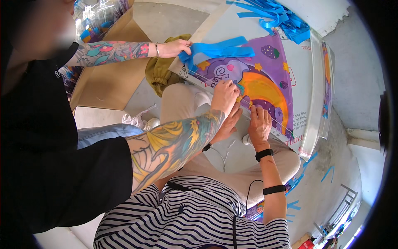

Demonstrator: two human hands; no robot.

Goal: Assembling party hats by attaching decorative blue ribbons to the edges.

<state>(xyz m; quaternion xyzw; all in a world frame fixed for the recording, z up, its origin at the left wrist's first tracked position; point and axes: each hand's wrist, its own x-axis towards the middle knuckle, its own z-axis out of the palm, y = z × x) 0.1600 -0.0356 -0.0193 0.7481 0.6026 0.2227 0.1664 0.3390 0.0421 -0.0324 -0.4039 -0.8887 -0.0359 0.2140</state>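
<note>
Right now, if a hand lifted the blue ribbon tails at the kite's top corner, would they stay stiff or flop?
Probably flop: the blue ribbon tails lie in loose curves on the purple printed kite. Likely light, since they look thin and flat.

Counted items, work surface

One purple-and-orange printed fabric kite [261,79]; two black wristbands [264,154] on one forearm; four hands [259,124] in view; blue ribbon strips [219,50], number unclear.
</note>
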